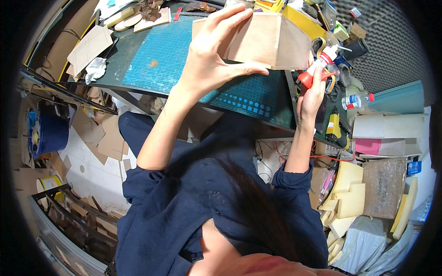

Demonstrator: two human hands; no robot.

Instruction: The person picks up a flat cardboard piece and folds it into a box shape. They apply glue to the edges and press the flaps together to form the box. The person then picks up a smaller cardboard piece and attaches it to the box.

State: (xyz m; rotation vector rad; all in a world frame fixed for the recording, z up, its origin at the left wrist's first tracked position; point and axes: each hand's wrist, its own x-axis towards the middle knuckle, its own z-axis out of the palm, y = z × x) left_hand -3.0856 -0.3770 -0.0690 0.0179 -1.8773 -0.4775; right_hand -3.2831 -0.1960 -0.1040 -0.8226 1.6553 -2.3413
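A pale wooden box-like piece (260, 39) with angled panels is held up above the cutting mat. My left hand (205, 57) grips its left side, with the fingers over the upper edge and the thumb along the lower edge. Just right of the piece, my right hand (311, 96) is closed around a small red-and-white glue bottle (321, 64). The bottle tilts up to the right, its thin pale nozzle pointing away from the wood. The inner side of the wooden piece is mostly hidden.
Beneath both hands lies a teal cutting mat (159, 55) on a dark green table. Wooden sheets (90, 48) and a crumpled white tissue (95, 70) sit at left. A yellow bin (304, 20), a clear bottle (358, 100) and a yellow tool (333, 128) crowd the right side.
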